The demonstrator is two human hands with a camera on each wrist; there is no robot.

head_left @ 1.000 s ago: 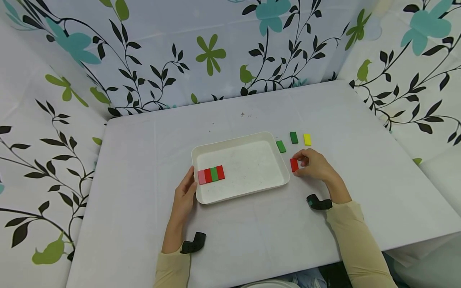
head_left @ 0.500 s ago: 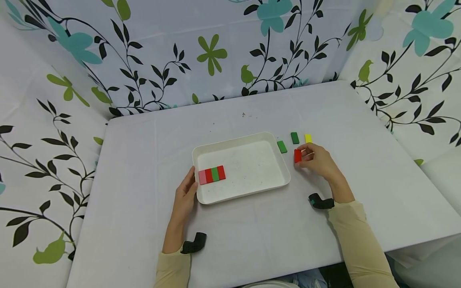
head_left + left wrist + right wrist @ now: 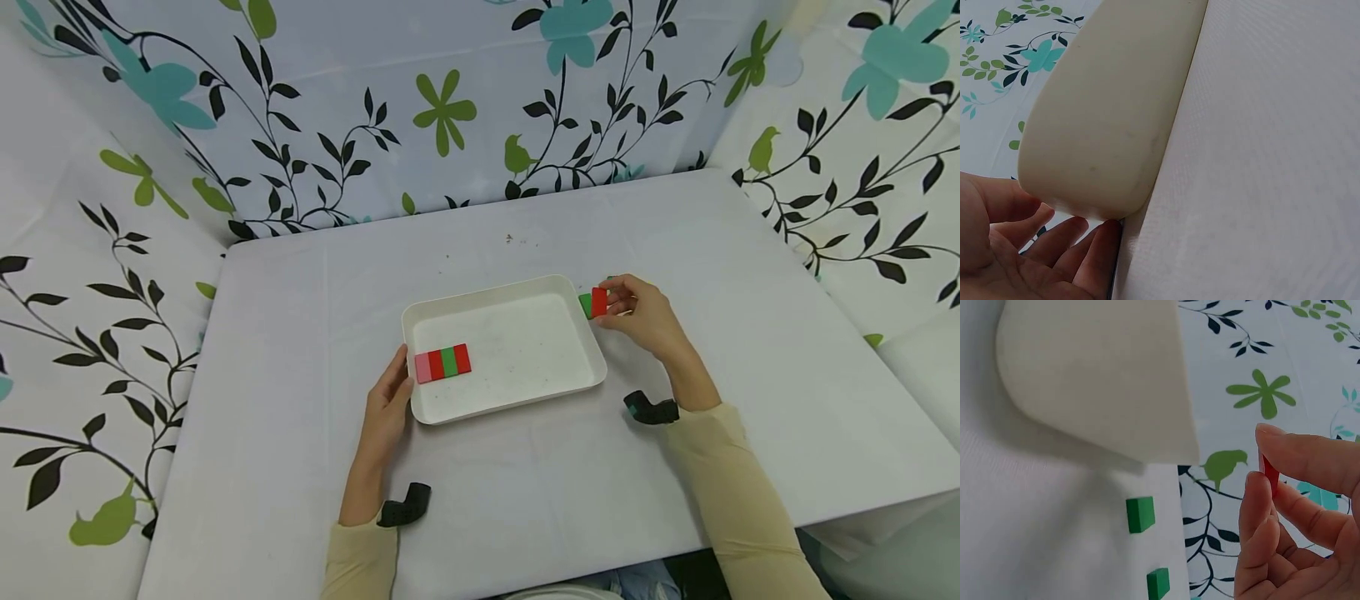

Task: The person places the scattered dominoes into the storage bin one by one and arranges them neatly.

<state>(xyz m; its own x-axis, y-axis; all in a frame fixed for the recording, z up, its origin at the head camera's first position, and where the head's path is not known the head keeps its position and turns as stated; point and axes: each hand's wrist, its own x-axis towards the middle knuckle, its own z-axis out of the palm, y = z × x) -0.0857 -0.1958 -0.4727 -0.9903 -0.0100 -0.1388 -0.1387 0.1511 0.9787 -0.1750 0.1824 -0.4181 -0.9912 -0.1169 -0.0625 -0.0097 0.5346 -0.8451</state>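
Observation:
My right hand [image 3: 643, 317] pinches a thin red rectangular block [image 3: 598, 302] between thumb and fingertips, just beyond the tray's right end. In the right wrist view that red block [image 3: 1269, 472] is seen nearly edge-on, above the table. A green block [image 3: 586, 305] lies close behind it; the second green block [image 3: 1158, 583] shows in the right wrist view. The white tray [image 3: 517, 400] holds a row at its left end: pink block [image 3: 423, 369], red block [image 3: 437, 364], green block [image 3: 449, 361] and red block [image 3: 462, 358]. My left hand [image 3: 386, 406] rests its fingers against the tray's left end.
White cloth covers the table [image 3: 495, 500]. Patterned curtains [image 3: 300, 108] hang around its back and sides. Small dark crumbs [image 3: 509, 239] lie behind the tray. The yellow block is hidden in the head view.
My right hand, pinching the red block, first moved away and slightly right, then left toward the nearer green block. It now covers the yellow block and most of the farther green one. My left hand stays put.

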